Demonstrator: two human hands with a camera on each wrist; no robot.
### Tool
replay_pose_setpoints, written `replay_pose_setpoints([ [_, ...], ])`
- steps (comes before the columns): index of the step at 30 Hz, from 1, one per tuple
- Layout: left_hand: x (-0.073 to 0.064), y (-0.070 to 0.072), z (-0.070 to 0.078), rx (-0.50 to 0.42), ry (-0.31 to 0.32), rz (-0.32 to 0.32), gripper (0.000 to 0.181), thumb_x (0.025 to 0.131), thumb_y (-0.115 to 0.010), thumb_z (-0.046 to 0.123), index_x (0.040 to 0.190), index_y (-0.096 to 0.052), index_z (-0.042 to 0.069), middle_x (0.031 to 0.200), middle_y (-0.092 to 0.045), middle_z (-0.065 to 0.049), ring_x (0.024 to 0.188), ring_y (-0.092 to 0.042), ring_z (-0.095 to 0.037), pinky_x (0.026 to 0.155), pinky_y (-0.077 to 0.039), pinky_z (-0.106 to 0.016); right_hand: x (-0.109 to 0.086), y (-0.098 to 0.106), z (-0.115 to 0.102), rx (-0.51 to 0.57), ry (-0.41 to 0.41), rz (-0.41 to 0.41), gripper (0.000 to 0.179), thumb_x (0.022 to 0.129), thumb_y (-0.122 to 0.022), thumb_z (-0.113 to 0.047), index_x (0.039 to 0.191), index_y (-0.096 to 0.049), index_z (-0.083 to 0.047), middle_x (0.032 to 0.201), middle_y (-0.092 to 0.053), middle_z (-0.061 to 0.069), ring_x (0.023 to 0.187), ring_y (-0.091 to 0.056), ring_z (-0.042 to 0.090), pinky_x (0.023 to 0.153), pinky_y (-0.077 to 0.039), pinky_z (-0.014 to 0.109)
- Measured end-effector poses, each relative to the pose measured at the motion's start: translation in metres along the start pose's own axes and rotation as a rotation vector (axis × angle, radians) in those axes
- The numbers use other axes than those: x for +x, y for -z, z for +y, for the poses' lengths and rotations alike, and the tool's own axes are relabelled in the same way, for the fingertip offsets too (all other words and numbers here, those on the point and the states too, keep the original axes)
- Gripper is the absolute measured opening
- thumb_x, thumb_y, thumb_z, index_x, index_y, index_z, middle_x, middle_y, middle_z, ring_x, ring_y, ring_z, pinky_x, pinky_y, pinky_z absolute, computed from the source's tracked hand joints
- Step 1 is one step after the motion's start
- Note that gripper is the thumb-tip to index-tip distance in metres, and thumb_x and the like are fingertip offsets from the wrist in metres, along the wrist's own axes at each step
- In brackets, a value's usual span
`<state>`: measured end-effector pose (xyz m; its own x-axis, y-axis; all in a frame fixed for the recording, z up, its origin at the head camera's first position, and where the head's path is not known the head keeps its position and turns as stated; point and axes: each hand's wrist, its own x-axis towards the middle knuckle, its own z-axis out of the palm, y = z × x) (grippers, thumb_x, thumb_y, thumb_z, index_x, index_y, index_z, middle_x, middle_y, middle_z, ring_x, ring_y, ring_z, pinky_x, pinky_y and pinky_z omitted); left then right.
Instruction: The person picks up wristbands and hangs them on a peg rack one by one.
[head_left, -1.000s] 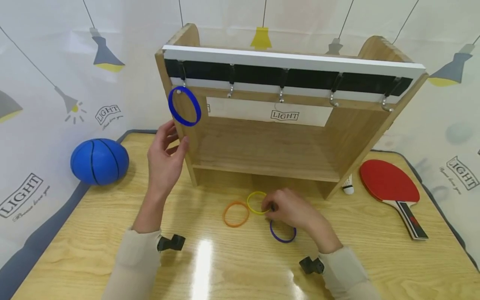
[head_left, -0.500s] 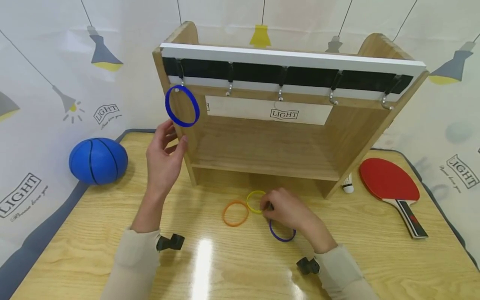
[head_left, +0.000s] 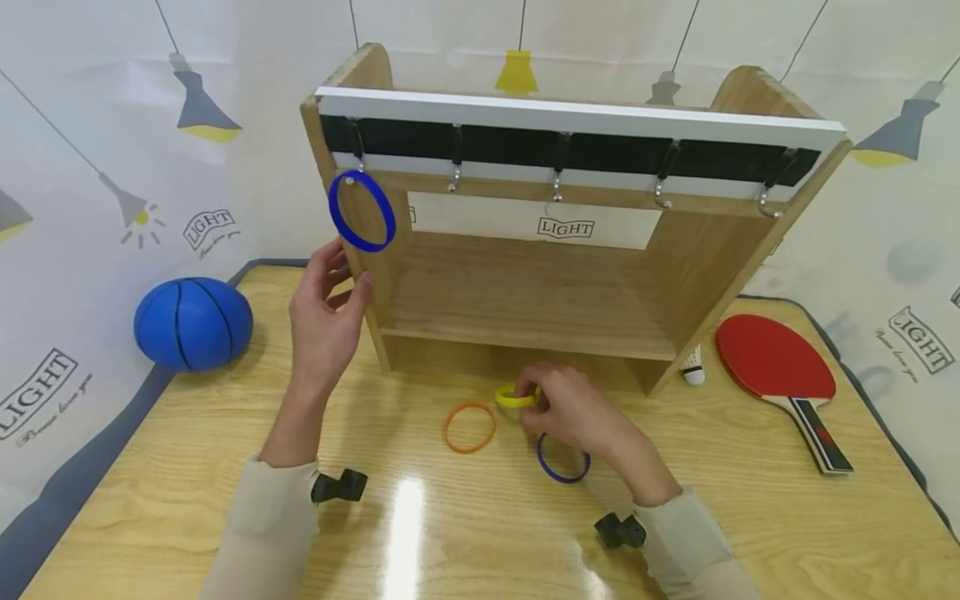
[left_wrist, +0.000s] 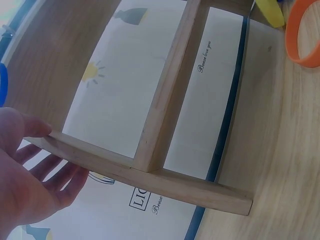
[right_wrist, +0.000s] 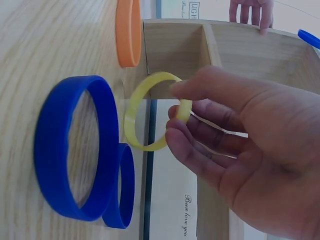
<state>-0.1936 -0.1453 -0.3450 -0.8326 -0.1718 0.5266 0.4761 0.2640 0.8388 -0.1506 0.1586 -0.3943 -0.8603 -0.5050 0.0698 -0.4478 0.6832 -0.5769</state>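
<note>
My right hand (head_left: 573, 408) pinches a yellow silicone wristband (right_wrist: 137, 107) between thumb and fingers, tilted up off the table. Two blue wristbands (right_wrist: 45, 150) lie close by in the right wrist view; the head view shows one blue wristband (head_left: 551, 472), and the hand may cover the other. An orange wristband (head_left: 468, 427) lies flat to the left. My left hand (head_left: 322, 325) grips the left side panel of a wooden shelf (left_wrist: 150, 170), thumb on the inside and fingers outside. Another blue wristband (head_left: 386, 212) hangs from the leftmost hook of the shelf's rack.
Several metal hooks (head_left: 557, 187) line the black and white strip on the shelf's upper front. A blue ball (head_left: 193, 325) sits on the left of the table. At right lie a red table tennis bat (head_left: 776, 358) and a shuttlecock (head_left: 693, 367) beside the shelf leg.
The yellow wristband, flat on the table before, is now tilted up in my right hand's fingers. My left hand stays on the shelf's side panel.
</note>
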Motion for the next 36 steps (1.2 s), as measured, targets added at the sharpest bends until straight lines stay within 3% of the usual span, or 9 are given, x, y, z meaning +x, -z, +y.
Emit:
replay_pose_setpoints([
  [6,0.0,0.0,0.002,0.002,0.007,-0.001,0.043,0.095,-0.064,0.013,0.138,-0.054,0.014,0.127,-0.06,-0.004,0.113,-0.058,-0.02,0.088,-0.05,-0.04,-0.001,0.002,-0.003,-0.041,0.057,0.021,0.013,0.082,-0.074,-0.004,0.092,-0.068,-0.01,0.089,-0.061,-0.003,0.074,-0.058,0.012,0.061,-0.049,0.025],
  [10,-0.003,-0.001,0.02,0.014,0.021,-0.002,0.043,0.095,-0.062,0.005,0.137,-0.052,0.004,0.128,-0.059,-0.012,0.114,-0.058,-0.025,0.087,-0.05,-0.037,-0.001,-0.001,-0.001,-0.122,0.079,-0.038,0.013,0.081,-0.076,-0.007,0.091,-0.069,-0.011,0.088,-0.064,-0.005,0.077,-0.061,0.014,0.064,-0.048,0.026],
  [15,-0.002,-0.001,0.012,0.009,0.009,-0.004,0.043,0.095,-0.064,0.009,0.137,-0.054,0.01,0.127,-0.06,-0.008,0.113,-0.058,-0.022,0.086,-0.05,-0.034,-0.004,-0.004,-0.001,-0.169,0.06,-0.174,0.013,0.08,-0.081,-0.017,0.09,-0.072,-0.016,0.088,-0.065,-0.006,0.077,-0.061,0.01,0.066,-0.049,0.028],
  [17,-0.001,0.0,0.002,-0.001,0.005,-0.004,0.044,0.095,-0.065,0.013,0.138,-0.054,0.015,0.127,-0.06,-0.004,0.113,-0.058,-0.02,0.087,-0.05,-0.037,-0.005,-0.005,-0.001,-0.189,0.057,-0.204,0.013,0.079,-0.082,-0.019,0.087,-0.073,-0.018,0.087,-0.064,-0.007,0.078,-0.061,0.01,0.066,-0.05,0.029],
  [19,-0.001,0.0,0.004,0.001,0.01,-0.002,0.044,0.095,-0.065,0.012,0.138,-0.054,0.015,0.126,-0.06,-0.004,0.113,-0.058,-0.02,0.087,-0.05,-0.037,-0.006,-0.006,-0.002,-0.206,0.063,-0.213,0.012,0.077,-0.083,-0.017,0.084,-0.073,-0.019,0.085,-0.063,-0.007,0.078,-0.061,0.011,0.066,-0.05,0.029],
  [28,-0.006,-0.003,0.034,0.017,0.018,-0.001,0.042,0.094,-0.06,-0.001,0.136,-0.051,-0.002,0.126,-0.059,-0.018,0.113,-0.058,-0.029,0.086,-0.049,-0.035,-0.007,-0.008,-0.001,-0.252,0.087,-0.164,0.012,0.078,-0.08,-0.012,0.079,-0.072,-0.021,0.084,-0.063,-0.01,0.075,-0.059,0.008,0.062,-0.049,0.028],
  [31,-0.005,-0.003,0.028,0.017,0.019,0.0,0.043,0.095,-0.061,0.002,0.136,-0.052,0.001,0.126,-0.059,-0.016,0.113,-0.058,-0.028,0.085,-0.049,-0.033,-0.007,-0.007,-0.002,-0.214,0.086,-0.138,0.01,0.08,-0.076,-0.011,0.085,-0.07,-0.017,0.085,-0.063,-0.008,0.071,-0.055,0.007,0.061,-0.048,0.027],
  [36,-0.001,-0.001,0.006,0.008,0.009,-0.002,0.044,0.095,-0.064,0.011,0.138,-0.054,0.012,0.127,-0.06,-0.006,0.113,-0.058,-0.021,0.087,-0.05,-0.037,-0.005,0.0,-0.004,-0.115,0.103,-0.101,0.015,0.078,-0.075,-0.005,0.09,-0.066,-0.01,0.084,-0.062,-0.003,0.066,-0.053,0.007,0.061,-0.047,0.025],
])
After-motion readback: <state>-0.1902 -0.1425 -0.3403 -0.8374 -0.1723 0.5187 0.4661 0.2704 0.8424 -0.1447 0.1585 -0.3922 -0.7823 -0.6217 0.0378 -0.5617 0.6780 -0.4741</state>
